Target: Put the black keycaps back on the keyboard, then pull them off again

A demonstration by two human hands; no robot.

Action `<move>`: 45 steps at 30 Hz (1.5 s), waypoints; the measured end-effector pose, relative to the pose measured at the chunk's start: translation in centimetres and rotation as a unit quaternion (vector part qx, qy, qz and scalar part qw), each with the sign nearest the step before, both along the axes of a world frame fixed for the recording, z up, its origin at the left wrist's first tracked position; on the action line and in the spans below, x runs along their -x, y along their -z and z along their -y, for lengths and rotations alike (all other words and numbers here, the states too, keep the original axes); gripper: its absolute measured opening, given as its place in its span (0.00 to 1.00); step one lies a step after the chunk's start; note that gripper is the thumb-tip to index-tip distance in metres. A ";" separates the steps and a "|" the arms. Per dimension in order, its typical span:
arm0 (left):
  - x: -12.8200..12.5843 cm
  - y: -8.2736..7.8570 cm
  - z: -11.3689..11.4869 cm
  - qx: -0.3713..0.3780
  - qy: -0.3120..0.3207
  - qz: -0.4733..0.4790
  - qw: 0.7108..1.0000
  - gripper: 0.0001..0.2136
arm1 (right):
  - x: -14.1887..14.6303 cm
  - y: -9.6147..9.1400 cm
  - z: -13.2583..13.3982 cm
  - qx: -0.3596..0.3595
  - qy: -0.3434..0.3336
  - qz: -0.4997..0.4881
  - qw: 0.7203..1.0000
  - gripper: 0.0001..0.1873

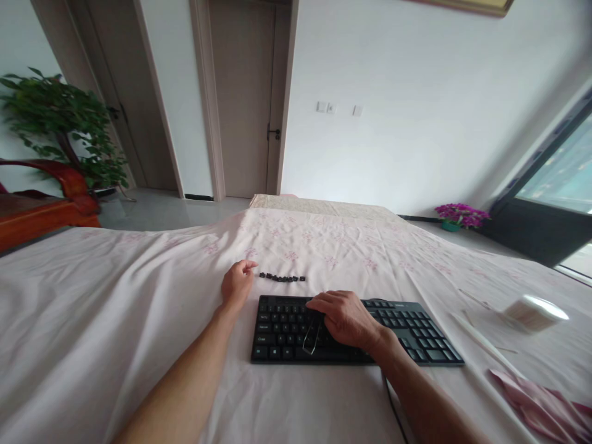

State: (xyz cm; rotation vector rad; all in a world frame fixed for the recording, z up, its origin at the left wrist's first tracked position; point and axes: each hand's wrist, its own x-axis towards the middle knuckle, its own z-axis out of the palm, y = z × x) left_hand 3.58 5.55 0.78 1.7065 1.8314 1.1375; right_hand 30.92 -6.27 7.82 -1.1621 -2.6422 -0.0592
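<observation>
A black keyboard (pixel 296 354) lies flat on the cloth. Over its middle, my right hand (pixel 346 317) is closed around a thin wire keycap puller (pixel 311 340), whose bent wire ends point down and toward me above the lower keys. My right fingers cover part of the upper key rows. Beyond the keyboard's left corner is my left hand (pixel 238 283), with its index finger stretched to the right and the other fingers curled. I see nothing in it. Just right of that fingertip, several small black keycaps (pixel 284 279) lie in a slightly curved row.
A pale flowered cloth (pixel 185 296) with folds covers the surface. To the right are a clear round container (pixel 534 313), thin sticks (pixel 485 345) and pink fabric (pixel 546 404). The keyboard's cable (pixel 393 404) runs toward me beneath my right forearm.
</observation>
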 end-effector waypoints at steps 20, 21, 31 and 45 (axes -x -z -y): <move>-0.2 -0.9 -0.6 0.032 -0.017 -0.003 0.999 0.13 | 2.5 0.9 -10.1 0.106 0.227 0.032 0.968 0.14; -0.2 -0.9 -0.6 0.032 -0.017 -0.005 0.999 0.13 | 2.6 0.9 -10.1 0.108 0.228 0.036 0.967 0.13; -0.2 -1.0 -0.6 0.033 -0.012 -0.011 0.999 0.13 | 2.9 1.4 -10.0 0.107 0.236 0.026 0.966 0.13; -0.3 -0.8 -0.7 0.037 -0.018 -0.013 0.999 0.13 | 4.3 1.1 -10.0 0.104 0.238 0.025 0.965 0.10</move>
